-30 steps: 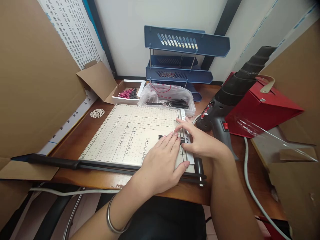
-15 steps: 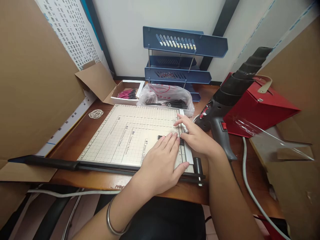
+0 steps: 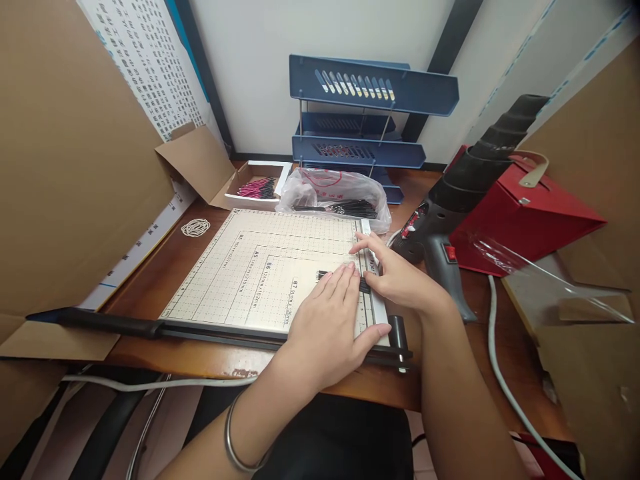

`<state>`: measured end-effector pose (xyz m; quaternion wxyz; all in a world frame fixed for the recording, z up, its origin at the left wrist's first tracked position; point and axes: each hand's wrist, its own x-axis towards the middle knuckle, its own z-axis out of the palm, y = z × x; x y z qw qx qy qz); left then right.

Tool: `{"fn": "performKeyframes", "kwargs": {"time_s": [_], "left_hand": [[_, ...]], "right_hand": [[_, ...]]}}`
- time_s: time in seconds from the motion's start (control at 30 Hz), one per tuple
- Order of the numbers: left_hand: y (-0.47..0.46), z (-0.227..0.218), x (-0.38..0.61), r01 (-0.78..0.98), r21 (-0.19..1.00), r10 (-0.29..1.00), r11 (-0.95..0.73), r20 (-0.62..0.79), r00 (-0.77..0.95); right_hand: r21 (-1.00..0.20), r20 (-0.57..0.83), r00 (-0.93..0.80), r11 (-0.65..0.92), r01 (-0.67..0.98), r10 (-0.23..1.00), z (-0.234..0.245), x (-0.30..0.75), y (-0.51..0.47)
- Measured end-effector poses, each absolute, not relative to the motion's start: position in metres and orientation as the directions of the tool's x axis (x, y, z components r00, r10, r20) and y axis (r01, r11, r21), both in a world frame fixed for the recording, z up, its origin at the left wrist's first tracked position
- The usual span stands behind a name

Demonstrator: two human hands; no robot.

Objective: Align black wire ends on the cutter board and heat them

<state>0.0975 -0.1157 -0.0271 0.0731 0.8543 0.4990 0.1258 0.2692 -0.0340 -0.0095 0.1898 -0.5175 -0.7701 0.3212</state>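
Observation:
A cream paper cutter (image 3: 215,280) with printed size grids lies on the desk, its black blade arm (image 3: 115,323) lowered along the near edge. My left hand (image 3: 327,323) rests flat on the board, fingers together and stretched out over a bundle of thin black strips (image 3: 365,285). Most of the bundle is hidden under that hand; its ends show at both sides. My right hand (image 3: 400,275) is at the pale ruler strip (image 3: 379,308) on the board's right side. Its fingers are apart, with the thumb against the bundle's right end.
Behind the cutter are a small box of pink and black pieces (image 3: 257,188), a plastic bag of black strips (image 3: 335,203) and a blue rack (image 3: 357,152). A heat gun (image 3: 447,200) stands at right before a red box (image 3: 535,207). A coil (image 3: 195,228) lies left.
My left thumb has slid slightly right across the ruler strip. The whole view has shifted a little; both hands otherwise keep their places on the cutter.

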Motion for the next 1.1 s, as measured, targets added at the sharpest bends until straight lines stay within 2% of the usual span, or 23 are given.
{"fn": "performKeyframes", "kwargs": {"time_s": [0.13, 0.43, 0.73, 1.1], "left_hand": [[-0.117, -0.029, 0.105, 0.857, 0.255, 0.894, -0.448, 0.15, 0.423], [-0.118, -0.03, 0.108, 0.86, 0.27, 0.9, -0.433, 0.171, 0.4], [-0.116, -0.03, 0.107, 0.853, 0.312, 0.908, -0.418, 0.158, 0.388], [-0.117, -0.026, 0.109, 0.857, 0.342, 0.923, -0.385, 0.162, 0.35]], "right_hand": [[-0.688, -0.053, -0.395, 0.253, 0.68, 0.917, -0.007, 0.269, -0.035], [-0.769, -0.042, -0.346, 0.19, 0.61, 0.937, 0.0, 0.27, -0.035], [-0.675, -0.197, -0.478, 0.235, 0.699, 0.856, 0.005, 0.273, -0.042], [-0.692, -0.109, -0.47, 0.273, 0.669, 0.876, 0.0, 0.274, -0.04]]}}
